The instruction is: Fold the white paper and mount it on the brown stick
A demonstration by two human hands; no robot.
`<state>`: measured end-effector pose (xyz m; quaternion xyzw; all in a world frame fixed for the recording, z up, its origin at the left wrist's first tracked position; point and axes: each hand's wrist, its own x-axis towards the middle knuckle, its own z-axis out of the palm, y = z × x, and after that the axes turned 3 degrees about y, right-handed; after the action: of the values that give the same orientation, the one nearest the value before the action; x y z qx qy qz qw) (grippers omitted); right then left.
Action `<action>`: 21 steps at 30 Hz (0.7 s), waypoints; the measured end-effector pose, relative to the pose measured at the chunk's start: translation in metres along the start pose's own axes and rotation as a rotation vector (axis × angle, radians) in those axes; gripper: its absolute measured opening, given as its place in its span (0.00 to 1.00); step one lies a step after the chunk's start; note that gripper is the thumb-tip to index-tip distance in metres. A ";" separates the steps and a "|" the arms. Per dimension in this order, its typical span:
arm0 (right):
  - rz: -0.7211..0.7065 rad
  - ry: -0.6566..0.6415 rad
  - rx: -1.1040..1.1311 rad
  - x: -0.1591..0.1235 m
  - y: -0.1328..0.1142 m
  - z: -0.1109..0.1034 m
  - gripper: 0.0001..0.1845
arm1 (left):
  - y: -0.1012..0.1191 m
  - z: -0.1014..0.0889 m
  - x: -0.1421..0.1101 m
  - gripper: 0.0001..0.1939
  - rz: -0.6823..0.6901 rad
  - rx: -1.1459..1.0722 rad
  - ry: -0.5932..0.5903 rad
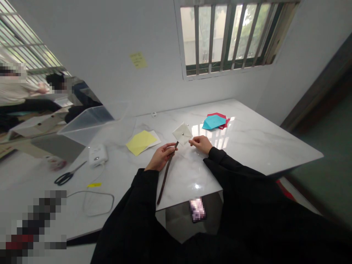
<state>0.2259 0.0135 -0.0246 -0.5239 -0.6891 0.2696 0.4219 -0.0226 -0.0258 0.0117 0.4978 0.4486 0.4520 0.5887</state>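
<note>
A white folded-paper pinwheel [180,131], with a small dark pin head at its middle, is at the upper end of a thin dark brown stick [165,178]. My left hand [162,156] is closed around the stick just below the paper, thumb and fingers pinching it. The stick slants down toward the table's front edge. At the paper's lower right corner, my right hand [202,144] is closed in a pinch; whether its fingertips grip the paper or something small cannot be made out.
Yellow paper [141,142] lies on white paper to the left, blue paper [214,122] on red paper [226,124] to the right. Scissors [68,175], a white power strip [98,155] and a clear plastic box [86,123] are left. A phone [197,209] is below the table edge. Two people sit beyond.
</note>
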 end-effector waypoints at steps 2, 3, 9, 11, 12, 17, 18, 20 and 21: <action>0.000 0.001 0.002 -0.001 0.000 0.000 0.23 | -0.001 -0.001 0.000 0.26 -0.002 0.004 0.002; -0.002 0.005 0.004 -0.001 0.000 0.000 0.23 | -0.001 -0.001 0.001 0.26 -0.003 0.000 0.006; 0.041 0.154 0.075 -0.002 0.004 0.001 0.23 | -0.002 -0.004 0.000 0.24 -0.004 -0.011 0.005; 0.079 0.230 0.117 -0.002 0.005 0.001 0.19 | -0.001 -0.004 0.000 0.24 -0.010 -0.003 0.000; 0.095 0.257 0.134 -0.002 0.005 0.001 0.18 | -0.001 -0.004 -0.001 0.24 -0.010 0.002 -0.004; 0.109 0.291 0.109 -0.004 0.002 0.004 0.31 | -0.001 -0.006 -0.001 0.25 -0.010 0.024 -0.018; 0.099 0.288 0.091 -0.004 0.002 0.005 0.32 | -0.002 -0.006 0.000 0.25 -0.015 0.025 -0.021; 0.083 0.258 0.059 -0.004 0.001 0.004 0.30 | -0.004 -0.007 0.001 0.25 -0.018 0.020 -0.020; 0.074 0.210 0.044 -0.004 0.001 0.003 0.27 | -0.005 -0.007 0.002 0.25 -0.013 0.012 -0.014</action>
<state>0.2237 0.0104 -0.0278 -0.5648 -0.6152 0.2435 0.4931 -0.0286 -0.0234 0.0062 0.5015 0.4506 0.4420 0.5917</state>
